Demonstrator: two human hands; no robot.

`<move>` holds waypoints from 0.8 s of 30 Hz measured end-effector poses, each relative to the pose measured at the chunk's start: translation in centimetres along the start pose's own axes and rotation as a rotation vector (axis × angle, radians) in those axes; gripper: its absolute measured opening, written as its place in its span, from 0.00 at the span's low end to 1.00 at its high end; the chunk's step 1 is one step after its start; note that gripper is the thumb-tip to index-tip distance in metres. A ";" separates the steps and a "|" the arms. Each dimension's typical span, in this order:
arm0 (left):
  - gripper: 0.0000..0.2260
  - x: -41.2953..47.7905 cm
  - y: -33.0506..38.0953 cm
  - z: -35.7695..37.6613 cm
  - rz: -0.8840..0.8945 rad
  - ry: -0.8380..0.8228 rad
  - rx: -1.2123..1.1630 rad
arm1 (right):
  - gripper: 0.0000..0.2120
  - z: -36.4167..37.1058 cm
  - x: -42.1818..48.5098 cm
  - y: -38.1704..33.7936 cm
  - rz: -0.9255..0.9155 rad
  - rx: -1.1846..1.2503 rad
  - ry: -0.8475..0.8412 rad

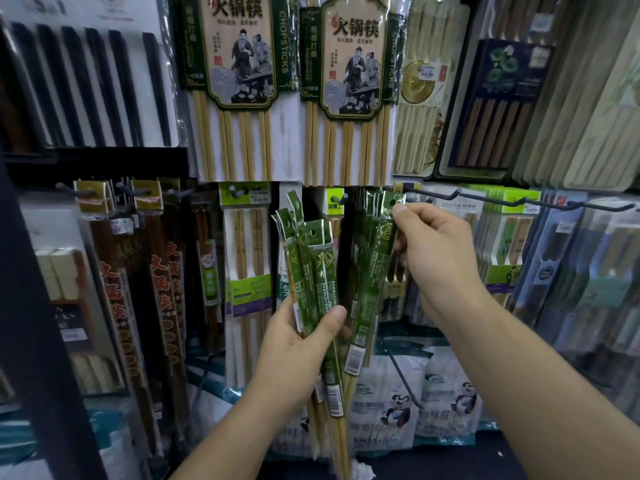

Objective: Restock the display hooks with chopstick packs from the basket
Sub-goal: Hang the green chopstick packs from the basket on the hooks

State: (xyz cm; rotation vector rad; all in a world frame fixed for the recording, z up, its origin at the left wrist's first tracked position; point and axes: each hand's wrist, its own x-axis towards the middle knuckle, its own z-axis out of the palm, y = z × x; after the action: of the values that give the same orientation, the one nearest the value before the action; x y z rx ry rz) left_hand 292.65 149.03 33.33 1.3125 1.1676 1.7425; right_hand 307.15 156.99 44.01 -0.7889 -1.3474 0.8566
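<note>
Pinching one green pack (375, 265) by its top tab, thumb in front, the right hand (440, 258) holds it up at the lower row of pegs; the left hand (298, 337) is curled round a bundle (311, 258) of like packs, at 9 o'clock from it. The pack's long axis runs from 1 o'clock down to 7 o'clock, hole (392, 202) uppermost. A dark hook (436, 195) starts just at 2 o'clock from that hole, its upturned tip farther out toward 3 o'clock. I judge the right hand, the nearer one, must carry the hole past that tip before sliding it on. Whether the hole is already threaded I cannot tell
</note>
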 end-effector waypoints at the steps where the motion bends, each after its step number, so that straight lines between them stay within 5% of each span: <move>1: 0.18 0.0 -0.1 0.0 -0.007 -0.007 -0.019 | 0.16 0.1 0.2 0.0 0.006 0.003 0.008; 13: 0.15 0.0 0.1 0.0 -0.005 -0.065 -0.074 | 0.15 0.1 1.4 1.2 -0.059 -0.185 0.043; 18: 0.05 -0.2 0.2 0.2 -0.036 -0.041 -0.085 | 0.11 0.1 0.9 1.9 -0.118 -0.271 0.094; 24: 0.08 -0.1 0.3 0.4 -0.039 -0.014 -0.103 | 0.09 0.0 -1.5 2.3 -0.028 -0.132 0.014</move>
State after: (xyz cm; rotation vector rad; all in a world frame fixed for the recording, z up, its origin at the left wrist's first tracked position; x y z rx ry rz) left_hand 293.05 148.91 33.61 1.2314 1.0743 1.7384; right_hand 306.95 156.84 41.27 -0.8746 -1.4103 0.7441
